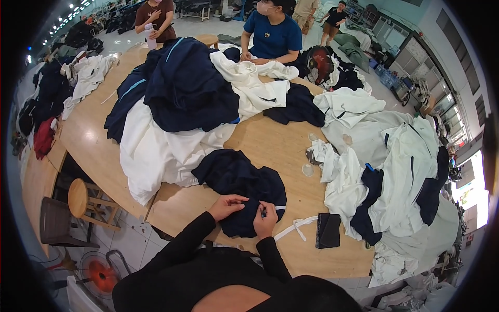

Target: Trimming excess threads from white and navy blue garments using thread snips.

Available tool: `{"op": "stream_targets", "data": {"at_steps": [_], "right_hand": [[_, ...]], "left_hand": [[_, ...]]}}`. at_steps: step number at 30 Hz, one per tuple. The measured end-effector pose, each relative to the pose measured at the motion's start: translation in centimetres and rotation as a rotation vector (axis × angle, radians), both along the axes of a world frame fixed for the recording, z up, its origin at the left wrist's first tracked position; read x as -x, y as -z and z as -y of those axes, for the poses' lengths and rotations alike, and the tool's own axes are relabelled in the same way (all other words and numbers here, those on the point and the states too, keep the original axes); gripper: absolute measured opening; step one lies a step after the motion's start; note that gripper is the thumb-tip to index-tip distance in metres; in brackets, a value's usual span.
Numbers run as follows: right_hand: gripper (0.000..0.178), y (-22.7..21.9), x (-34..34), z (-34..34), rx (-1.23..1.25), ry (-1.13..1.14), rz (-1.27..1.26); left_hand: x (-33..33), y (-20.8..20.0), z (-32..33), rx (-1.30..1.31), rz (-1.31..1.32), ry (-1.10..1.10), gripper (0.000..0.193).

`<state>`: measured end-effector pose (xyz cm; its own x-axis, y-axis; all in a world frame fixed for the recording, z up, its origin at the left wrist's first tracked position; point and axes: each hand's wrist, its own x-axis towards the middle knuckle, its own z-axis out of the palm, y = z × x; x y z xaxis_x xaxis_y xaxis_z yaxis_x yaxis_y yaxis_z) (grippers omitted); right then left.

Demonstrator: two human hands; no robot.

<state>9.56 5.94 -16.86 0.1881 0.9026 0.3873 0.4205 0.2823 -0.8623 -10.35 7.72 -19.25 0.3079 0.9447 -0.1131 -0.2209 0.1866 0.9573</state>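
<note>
A navy garment (241, 174) lies bunched at the near edge of the wooden table, in front of my body. My left hand (227, 207) rests at its near part, thumb and fingers pinched together on the cloth. Just to the right, my right hand (266, 219) is curled closed over the same garment. Something small and dark shows between its fingers, too hidden to name. A narrow white strip shows on the garment's right edge, beside my right hand.
White strap (296, 228) and dark grey folded cloth (328, 230) lie to the right. A large navy pile (189, 86) over white garments (156, 151) stands beyond. Pale garments (403, 166) cover the table's right side. A person in blue (273, 34) sits across; a stool (83, 197) stands left.
</note>
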Motion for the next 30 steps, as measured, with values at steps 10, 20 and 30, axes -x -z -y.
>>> {"op": "stream_targets", "data": {"at_steps": [10,20,30], "right_hand": [[0.013,0.2,-0.1,0.1,0.016,-0.008,-0.011],[0.012,0.2,0.1,0.1,0.009,-0.008,-0.005],[0.013,0.9,-0.1,0.0,0.016,-0.005,-0.026]], "left_hand": [[0.0,0.3,0.1,-0.003,-0.002,0.001,0.034],[0.2,0.8,0.0,-0.011,0.008,0.002,0.034],[0.1,0.3,0.0,-0.006,0.010,0.007,0.034]]}}
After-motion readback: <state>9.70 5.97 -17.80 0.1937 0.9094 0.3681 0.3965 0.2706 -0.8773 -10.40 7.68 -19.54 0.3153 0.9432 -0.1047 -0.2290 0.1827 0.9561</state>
